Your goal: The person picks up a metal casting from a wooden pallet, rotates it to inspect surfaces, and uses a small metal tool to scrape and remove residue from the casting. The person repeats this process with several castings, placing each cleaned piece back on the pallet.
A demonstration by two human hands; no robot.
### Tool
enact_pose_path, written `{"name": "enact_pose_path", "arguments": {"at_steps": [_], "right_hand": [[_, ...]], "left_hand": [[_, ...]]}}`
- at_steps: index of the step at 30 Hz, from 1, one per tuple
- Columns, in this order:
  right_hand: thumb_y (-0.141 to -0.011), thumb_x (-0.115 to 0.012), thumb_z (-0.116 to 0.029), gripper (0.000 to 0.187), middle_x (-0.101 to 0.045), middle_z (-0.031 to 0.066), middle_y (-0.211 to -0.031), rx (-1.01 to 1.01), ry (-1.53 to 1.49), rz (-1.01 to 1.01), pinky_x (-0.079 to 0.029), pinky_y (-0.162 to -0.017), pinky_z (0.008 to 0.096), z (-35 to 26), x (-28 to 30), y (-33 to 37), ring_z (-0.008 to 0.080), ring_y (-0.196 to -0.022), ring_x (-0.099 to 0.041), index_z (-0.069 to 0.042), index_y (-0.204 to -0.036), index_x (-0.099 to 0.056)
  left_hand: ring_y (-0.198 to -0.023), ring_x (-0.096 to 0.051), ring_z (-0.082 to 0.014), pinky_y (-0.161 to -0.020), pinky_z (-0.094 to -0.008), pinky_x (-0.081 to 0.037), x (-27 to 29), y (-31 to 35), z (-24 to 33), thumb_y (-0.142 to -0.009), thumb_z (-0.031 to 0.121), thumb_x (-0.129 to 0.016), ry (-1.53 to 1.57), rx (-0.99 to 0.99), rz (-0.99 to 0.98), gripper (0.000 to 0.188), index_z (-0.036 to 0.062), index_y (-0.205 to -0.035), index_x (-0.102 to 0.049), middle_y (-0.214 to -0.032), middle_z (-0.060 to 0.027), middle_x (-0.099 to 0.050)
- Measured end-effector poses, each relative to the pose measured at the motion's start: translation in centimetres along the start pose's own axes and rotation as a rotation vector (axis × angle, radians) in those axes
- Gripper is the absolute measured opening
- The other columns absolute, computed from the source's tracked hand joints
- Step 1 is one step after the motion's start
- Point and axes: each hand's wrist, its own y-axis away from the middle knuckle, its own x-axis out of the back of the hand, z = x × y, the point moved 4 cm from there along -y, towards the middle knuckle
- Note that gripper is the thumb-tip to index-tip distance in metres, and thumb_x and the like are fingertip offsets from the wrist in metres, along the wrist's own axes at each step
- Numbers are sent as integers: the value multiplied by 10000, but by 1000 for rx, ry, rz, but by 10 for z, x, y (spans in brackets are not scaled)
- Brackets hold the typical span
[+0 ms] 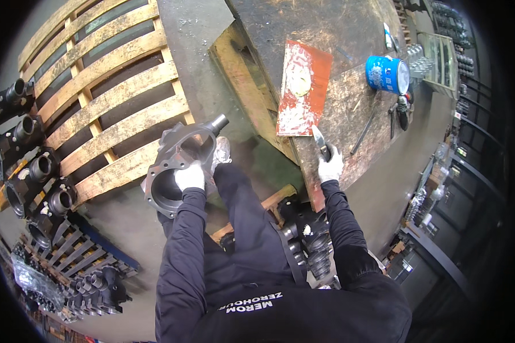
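Observation:
My left hand (190,176), in a white glove, grips the wall between two openings of a large grey metal casting (171,154). The casting has a round bore, a bolt-holed flange and a short pipe-like stub, and it sits tilted in front of my legs. My right hand (331,167), also gloved in white, is closed round the handle of a putty knife (319,137). The blade's tip touches or hovers at the lower edge of a red board (320,74), which is smeared with whitish paste (299,83). The board lies on a worn wooden table (349,106).
A blue can (383,74) lies on its side on the table, near a metal rod (365,131) and a dark-handled tool (403,111). At left lies a wooden pallet (106,111), with several dark castings (40,168) beyond it. More dark metal parts (315,243) stand beside my right leg.

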Motion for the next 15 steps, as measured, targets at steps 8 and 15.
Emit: {"name": "enact_pose_path", "arguments": {"at_steps": [8, 15], "right_hand": [[-815, -752, 8, 520, -675, 132, -1220, -70, -461, -99, -506, -993, 344, 35, -36, -74, 228, -1100, -652, -35, -1315, -616], [-841, -749, -57, 495, -644, 180, -1252, 220, -282, 74, -493, -1014, 409, -58, 14, -14, 324, -1177, -621, -19, -1309, -593]], "left_hand": [[-1004, -659, -441, -888, -437, -515, 15, 4, 3, -755, 380, -753, -180, 68, -17, 607, -150, -1025, -630, -1010, -299, -689], [-1028, -663, -414, -908, -419, -514, 16, 13, 10, -762, 330, -765, -137, 25, -2, 574, -142, -1054, -616, -1065, -288, -687]]}}
